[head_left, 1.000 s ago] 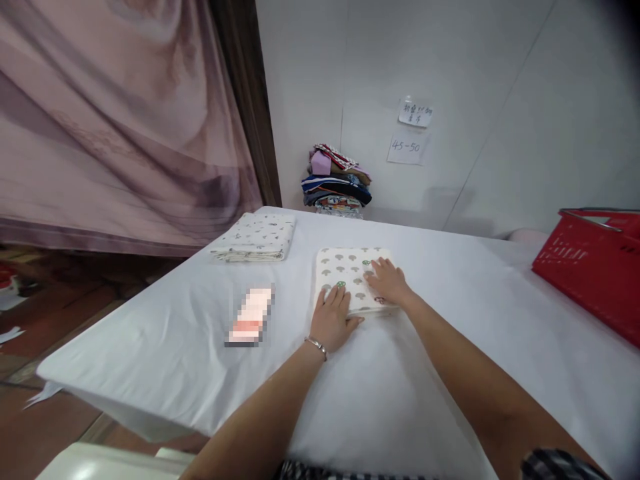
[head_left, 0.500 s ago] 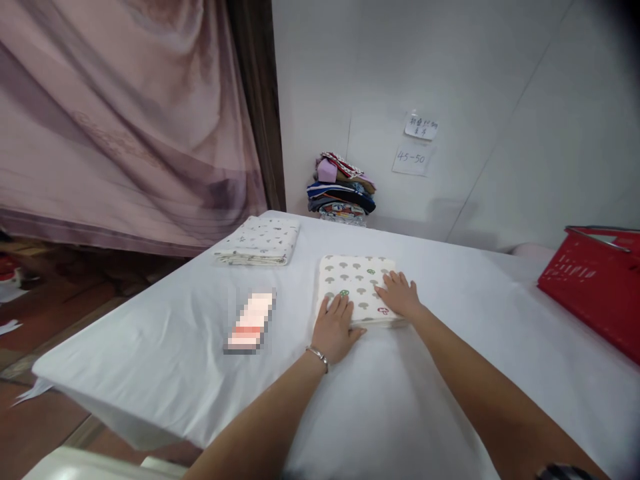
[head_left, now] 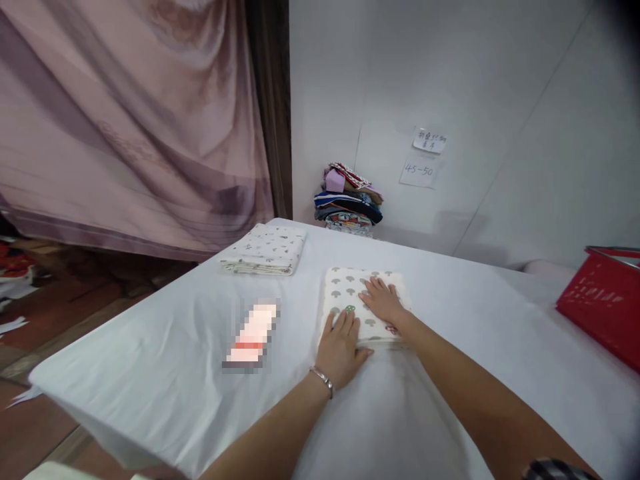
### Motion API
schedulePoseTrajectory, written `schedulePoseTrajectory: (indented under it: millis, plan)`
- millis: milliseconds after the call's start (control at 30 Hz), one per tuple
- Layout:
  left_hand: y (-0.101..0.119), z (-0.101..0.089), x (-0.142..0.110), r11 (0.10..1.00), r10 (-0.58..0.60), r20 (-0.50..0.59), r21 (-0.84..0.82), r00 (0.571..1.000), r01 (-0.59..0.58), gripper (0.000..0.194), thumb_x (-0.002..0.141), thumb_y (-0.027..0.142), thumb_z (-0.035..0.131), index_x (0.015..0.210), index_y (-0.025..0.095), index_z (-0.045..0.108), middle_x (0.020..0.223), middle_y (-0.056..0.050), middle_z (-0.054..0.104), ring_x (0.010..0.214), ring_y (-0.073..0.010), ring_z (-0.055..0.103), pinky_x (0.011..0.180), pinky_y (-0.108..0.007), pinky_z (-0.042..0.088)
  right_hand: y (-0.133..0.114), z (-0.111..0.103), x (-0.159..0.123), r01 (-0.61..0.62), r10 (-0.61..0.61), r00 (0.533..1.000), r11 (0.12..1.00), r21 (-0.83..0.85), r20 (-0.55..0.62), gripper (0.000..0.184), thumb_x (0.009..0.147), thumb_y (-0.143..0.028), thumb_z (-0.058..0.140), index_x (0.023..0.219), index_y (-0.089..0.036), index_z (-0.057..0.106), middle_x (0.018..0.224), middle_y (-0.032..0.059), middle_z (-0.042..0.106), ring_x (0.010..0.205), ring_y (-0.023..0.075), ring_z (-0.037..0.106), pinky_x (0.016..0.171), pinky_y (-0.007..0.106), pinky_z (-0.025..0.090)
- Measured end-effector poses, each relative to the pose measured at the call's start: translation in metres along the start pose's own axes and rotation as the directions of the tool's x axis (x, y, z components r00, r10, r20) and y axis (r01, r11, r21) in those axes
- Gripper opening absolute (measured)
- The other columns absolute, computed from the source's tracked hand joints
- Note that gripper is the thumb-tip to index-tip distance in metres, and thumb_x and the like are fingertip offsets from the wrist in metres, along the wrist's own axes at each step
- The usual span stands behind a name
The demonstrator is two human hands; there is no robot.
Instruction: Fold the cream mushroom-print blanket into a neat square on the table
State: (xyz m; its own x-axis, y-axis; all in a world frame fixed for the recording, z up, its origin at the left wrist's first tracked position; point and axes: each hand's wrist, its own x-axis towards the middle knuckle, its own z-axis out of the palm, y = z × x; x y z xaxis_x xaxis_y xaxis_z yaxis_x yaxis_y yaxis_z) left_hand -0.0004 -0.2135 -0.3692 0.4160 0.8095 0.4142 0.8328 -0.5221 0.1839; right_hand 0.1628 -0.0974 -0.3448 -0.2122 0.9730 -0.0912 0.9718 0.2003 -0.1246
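Observation:
A folded white cloth (head_left: 345, 281) printed with grey, green and red mushrooms lies flat on the white-covered table (head_left: 465, 300). My left hand (head_left: 343, 350) rests on its near left corner, fingers stretched forward and the thumb out along the near edge. Across the upper right part of the cloth lies my right hand (head_left: 384, 301), palm down with the fingers spread. Neither hand grips the cloth. Farther back on the left is another folded white cloth (head_left: 267, 247) with a small dark print.
A pixelated flat object (head_left: 251, 337) lies left of my hands. At the right edge stands a red basket (head_left: 600, 300). Beyond the far table edge is a stack of folded clothes (head_left: 349, 200) by the wall, under paper notes (head_left: 420, 171). A pink curtain (head_left: 150, 127) hangs at left.
My right hand has slid leftward over the mushroom-print cloth, toward its middle. My left hand stays at the near left corner. The view has tilted slightly upward.

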Motion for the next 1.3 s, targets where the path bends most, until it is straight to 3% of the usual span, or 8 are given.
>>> schedulePoseTrajectory:
  millis: [167, 300, 500, 700, 867, 1000, 1133, 1300]
  plan:
    - [0.001, 0.001, 0.0, 1.0, -0.019, 0.017, -0.01, 1.0, 0.019, 0.062, 0.082, 0.056, 0.045, 0.126, 0.013, 0.047, 0.135, -0.015, 0.046, 0.13, -0.0277, 0.033, 0.111, -0.051, 0.016, -0.037, -0.016, 0.013, 0.133, -0.13, 0.989, 0.99, 0.049, -0.069, 0.067, 0.089, -0.057, 0.02, 0.144, -0.019, 0.019, 0.153, 0.0079, 0.007, 0.139, 0.0233, 0.001, 0.108, 0.047, 0.003]
    - [0.0, 0.003, -0.001, 0.999, -0.03, 0.019, -0.018, 0.999, 0.031, 0.065, 0.081, 0.055, 0.048, 0.131, 0.014, 0.043, 0.136, -0.013, 0.046, 0.131, -0.0271, 0.032, 0.112, -0.05, 0.015, -0.068, -0.008, 0.026, 0.245, -0.248, 0.968, 0.966, 0.08, 0.031, 0.065, 0.089, -0.057, 0.018, 0.144, -0.022, 0.018, 0.153, 0.0038, 0.006, 0.139, 0.0207, -0.001, 0.109, 0.045, 0.001]
    - [0.001, 0.003, -0.002, 0.999, -0.041, 0.021, -0.017, 0.999, 0.042, 0.068, 0.08, 0.057, 0.048, 0.132, 0.014, 0.042, 0.137, -0.012, 0.045, 0.131, -0.027, 0.032, 0.113, -0.05, 0.014, -0.075, 0.001, 0.029, 0.239, -0.245, 0.969, 0.964, 0.114, 0.041, 0.065, 0.089, -0.057, 0.018, 0.145, -0.023, 0.017, 0.153, 0.0014, 0.003, 0.139, 0.0191, -0.003, 0.109, 0.045, -0.001]
    - [0.001, 0.002, -0.002, 0.999, -0.042, 0.031, -0.004, 0.999, 0.042, 0.064, 0.081, 0.057, 0.046, 0.129, 0.014, 0.046, 0.137, -0.014, 0.045, 0.131, -0.0271, 0.033, 0.112, -0.05, 0.016, -0.048, -0.016, 0.033, 0.223, -0.226, 0.973, 0.973, 0.066, 0.037, 0.064, 0.089, -0.057, 0.02, 0.143, -0.023, 0.023, 0.152, 0.0056, 0.01, 0.139, 0.0233, 0.003, 0.108, 0.048, 0.003]
    - [0.001, 0.002, 0.0, 1.0, -0.03, 0.034, 0.006, 0.999, 0.03, 0.063, 0.082, 0.056, 0.046, 0.128, 0.013, 0.046, 0.137, -0.014, 0.044, 0.131, -0.0274, 0.034, 0.112, -0.05, 0.015, -0.011, -0.002, 0.042, 0.1, -0.1, 0.995, 0.995, -0.006, -0.017, 0.063, 0.089, -0.056, 0.019, 0.144, -0.025, 0.017, 0.152, 0.0043, 0.011, 0.139, 0.0223, 0.006, 0.109, 0.046, 0.005]
    - [0.0, 0.001, 0.0, 1.0, -0.022, 0.039, 0.012, 0.999, 0.022, 0.062, 0.082, 0.055, 0.047, 0.128, 0.013, 0.046, 0.137, -0.015, 0.044, 0.131, -0.0284, 0.034, 0.111, -0.05, 0.017, -0.01, 0.001, 0.045, 0.114, -0.114, 0.993, 0.993, 0.003, -0.018, 0.063, 0.089, -0.057, 0.02, 0.144, -0.026, 0.018, 0.152, 0.0039, 0.012, 0.139, 0.0224, 0.006, 0.109, 0.046, 0.004]
    - [-0.002, 0.0, 0.0, 1.0, -0.003, 0.04, 0.015, 0.999, 0.003, 0.061, 0.081, 0.051, 0.05, 0.128, 0.014, 0.045, 0.137, -0.015, 0.044, 0.131, -0.0286, 0.033, 0.11, -0.051, 0.018, -0.006, -0.01, 0.039, 0.116, -0.117, 0.993, 0.993, 0.036, 0.016, 0.062, 0.089, -0.054, 0.022, 0.144, -0.025, 0.021, 0.152, 0.0052, 0.012, 0.139, 0.023, 0.007, 0.109, 0.045, 0.006]
    - [-0.003, 0.002, 0.0, 1.0, -0.003, 0.052, 0.017, 0.999, 0.003, 0.059, 0.08, 0.046, 0.052, 0.129, 0.014, 0.044, 0.138, -0.015, 0.043, 0.131, -0.028, 0.033, 0.111, -0.05, 0.015, 0.034, -0.013, 0.022, 0.022, -0.024, 0.998, 0.999, -0.027, -0.05, 0.061, 0.089, -0.052, 0.026, 0.143, -0.023, 0.023, 0.152, 0.0055, 0.012, 0.139, 0.0238, 0.006, 0.109, 0.045, 0.007]
